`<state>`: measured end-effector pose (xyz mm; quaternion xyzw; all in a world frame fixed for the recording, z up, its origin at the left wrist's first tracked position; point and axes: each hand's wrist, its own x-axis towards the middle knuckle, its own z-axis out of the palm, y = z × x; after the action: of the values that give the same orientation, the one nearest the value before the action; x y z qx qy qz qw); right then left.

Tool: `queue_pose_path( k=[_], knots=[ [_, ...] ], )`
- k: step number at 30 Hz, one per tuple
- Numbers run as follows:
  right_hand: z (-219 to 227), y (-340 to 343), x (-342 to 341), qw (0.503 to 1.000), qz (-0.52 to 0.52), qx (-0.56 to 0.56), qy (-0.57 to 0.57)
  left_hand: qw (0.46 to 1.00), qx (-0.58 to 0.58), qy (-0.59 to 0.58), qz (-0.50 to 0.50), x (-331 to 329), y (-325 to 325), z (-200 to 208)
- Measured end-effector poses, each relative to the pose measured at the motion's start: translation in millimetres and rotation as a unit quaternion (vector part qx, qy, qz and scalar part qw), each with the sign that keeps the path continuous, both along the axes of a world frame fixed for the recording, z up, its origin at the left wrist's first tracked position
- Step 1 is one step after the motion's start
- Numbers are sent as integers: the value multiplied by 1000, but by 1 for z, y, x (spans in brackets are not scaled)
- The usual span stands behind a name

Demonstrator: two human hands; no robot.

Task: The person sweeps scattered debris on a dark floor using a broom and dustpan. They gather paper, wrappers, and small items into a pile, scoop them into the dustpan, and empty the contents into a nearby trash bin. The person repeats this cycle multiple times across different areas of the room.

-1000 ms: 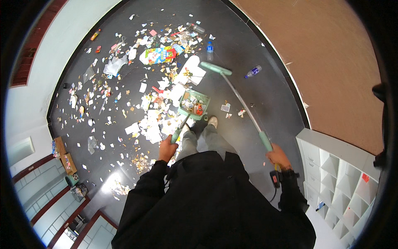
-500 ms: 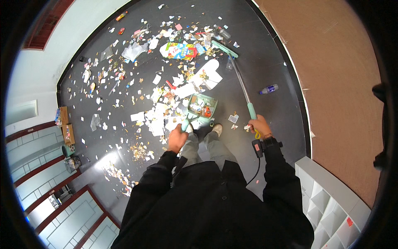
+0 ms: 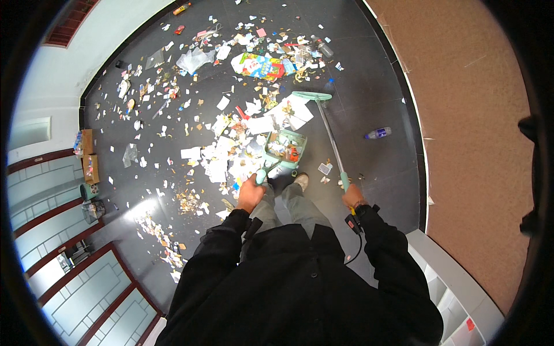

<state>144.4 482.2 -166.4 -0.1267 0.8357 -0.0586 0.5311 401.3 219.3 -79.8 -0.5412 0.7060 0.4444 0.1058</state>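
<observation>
My left hand (image 3: 250, 194) is wrapped round the pale green handle of a dustpan (image 3: 301, 151), which sits on the floor just ahead of my feet. Paper scraps and an orange-red piece lie inside the pan. In my right hand (image 3: 354, 197) is a broom (image 3: 312, 96), gripped by the green end of its metal pole. Its wide green head rests on the floor ahead, beside white paper sheets (image 3: 299, 111). Paper litter (image 3: 216, 164) is heaped against the left side of the dustpan.
A colourful bag (image 3: 262, 66) and a clear plastic bag (image 3: 195, 59) lie among scattered scraps farther off. On the right is a plastic bottle (image 3: 378, 133); another bottle (image 3: 322, 46) lies far ahead. Cardboard boxes (image 3: 90, 169) stand at the left wall, white shelving (image 3: 444, 288) at lower right.
The broom head has come nearer to me, toward the white sheets, and my right hand has drawn back with the pole. My left hand keeps hold of the dustpan.
</observation>
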Motion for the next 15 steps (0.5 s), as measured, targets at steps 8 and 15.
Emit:
queue_pose_path(
  k=[8,15],
  knots=[
    [34,51,35,999,46,17,8,998,21,53,-1,2,-3,-2],
    [67,81,87,996,81,33,-6,999,0,37,-39,31,-4,-11]
  ],
)
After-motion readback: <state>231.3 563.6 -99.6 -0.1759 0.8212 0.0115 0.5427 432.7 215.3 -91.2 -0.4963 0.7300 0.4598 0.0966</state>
